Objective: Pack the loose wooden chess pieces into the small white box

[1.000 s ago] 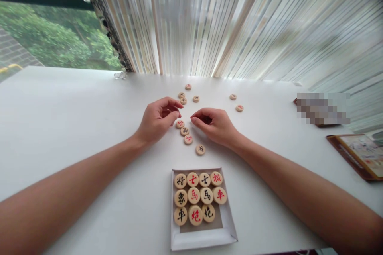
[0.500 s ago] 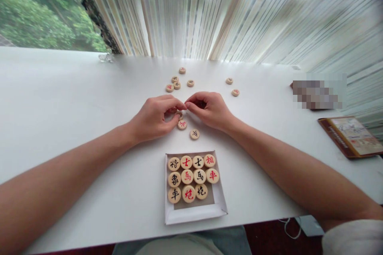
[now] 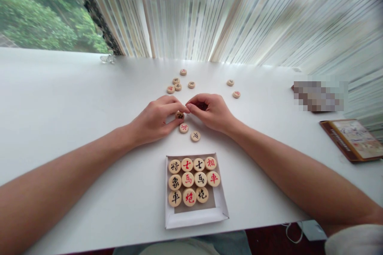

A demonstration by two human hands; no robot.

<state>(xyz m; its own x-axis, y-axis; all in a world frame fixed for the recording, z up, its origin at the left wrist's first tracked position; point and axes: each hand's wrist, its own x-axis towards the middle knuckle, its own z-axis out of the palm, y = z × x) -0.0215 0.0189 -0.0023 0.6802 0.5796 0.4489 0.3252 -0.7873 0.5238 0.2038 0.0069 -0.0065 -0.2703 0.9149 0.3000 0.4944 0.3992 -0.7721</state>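
Observation:
Between the thumb and fingers of my left hand (image 3: 155,118) is a black-marked Chinese chess piece (image 3: 179,115), partly covered by the fingers. My right hand (image 3: 212,111) is closed in a pinch, its fingertips at the tip of my left index finger; whatever it may hold is hidden. Just below my left thumb lies a red-marked piece (image 3: 184,128), and a black-marked piece (image 3: 195,136) rests to its right. Closer to me, a shallow white box (image 3: 196,220) contains rows of round wooden pieces with red or black characters. Its front row has a gap on the right.
Beyond my hands lie several loose pieces, including a red-marked one (image 3: 170,89). Two pieces, one black-marked (image 3: 230,82) and one red-marked (image 3: 236,94), sit farther right. A brown-edged booklet (image 3: 353,139) is at the table's right side. Striped curtains (image 3: 185,16) hang behind.
The black-marked piece in my left hand has tilted and its face shows more. My left fingers have shifted slightly. The whole view has moved a little; the box's contents look the same.

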